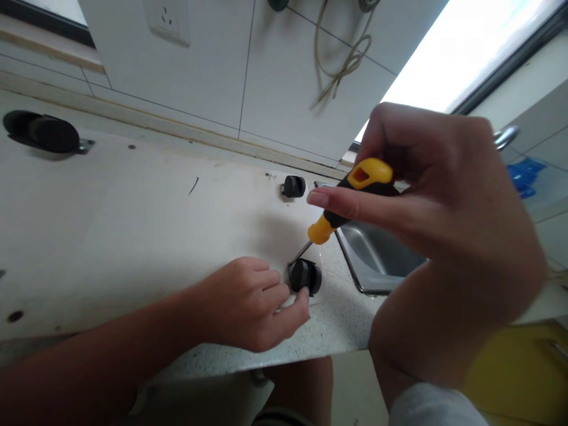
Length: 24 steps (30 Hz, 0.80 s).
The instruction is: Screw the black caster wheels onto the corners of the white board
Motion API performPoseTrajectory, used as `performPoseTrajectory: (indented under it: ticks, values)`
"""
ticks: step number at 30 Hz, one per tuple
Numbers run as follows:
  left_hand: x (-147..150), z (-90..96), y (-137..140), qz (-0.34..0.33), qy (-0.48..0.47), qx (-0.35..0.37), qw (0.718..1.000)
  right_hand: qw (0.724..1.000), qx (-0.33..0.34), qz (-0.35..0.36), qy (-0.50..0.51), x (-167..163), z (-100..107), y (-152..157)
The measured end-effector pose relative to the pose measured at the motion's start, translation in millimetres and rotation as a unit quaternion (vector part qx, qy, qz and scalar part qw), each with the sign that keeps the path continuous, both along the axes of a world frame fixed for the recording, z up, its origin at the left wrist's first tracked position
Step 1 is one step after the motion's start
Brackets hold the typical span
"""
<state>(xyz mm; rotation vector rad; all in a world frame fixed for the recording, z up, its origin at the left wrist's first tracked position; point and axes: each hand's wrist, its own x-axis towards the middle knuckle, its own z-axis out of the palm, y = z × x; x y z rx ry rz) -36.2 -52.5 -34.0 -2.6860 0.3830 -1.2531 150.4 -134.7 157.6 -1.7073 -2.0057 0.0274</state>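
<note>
A yellow and black screwdriver [341,204] slants down to the left in my right hand [426,183], whose fingers are closed round its handle. The screwdriver's tip meets the base of a black caster wheel [304,277] at the near right corner of a white board [146,236]. My left hand [261,302] rests on the board with its fingers curled, thumb pressed against that caster. Whatever fastener lies under the tip is too small to make out. Another caster [294,186] sits at the far right corner of the board.
A third black caster [48,133] stands at the board's far left. The board lies on a speckled countertop [341,319] beside a steel sink [377,248]. Behind are a tiled wall with a socket [167,21] and a hanging cord [339,74]. A yellow cabinet [519,373] is at lower right.
</note>
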Motion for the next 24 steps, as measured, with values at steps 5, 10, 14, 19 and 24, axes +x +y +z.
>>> performPoseTrajectory:
  ticks: [5,10,14,19,24]
  values:
    - [1,0.2,0,0.000,0.005,-0.001,1.000,0.997,-0.054,0.042,0.031,7,6,-8]
    - [-1,-1.5,0,0.001,0.008,-0.007,1.000,0.986,-0.106,0.115,0.059,22,10,-8]
    - [-1,-2.1,0,0.000,0.009,-0.009,1.000,0.991,-0.090,0.065,0.075,16,4,1]
    - [-1,-1.1,0,0.005,0.010,-0.003,1.000,0.999,-0.028,-0.009,0.022,2,-3,7]
    - [0,0.3,0,0.005,0.005,0.002,1.000,0.998,-0.041,0.017,0.046,6,-1,1]
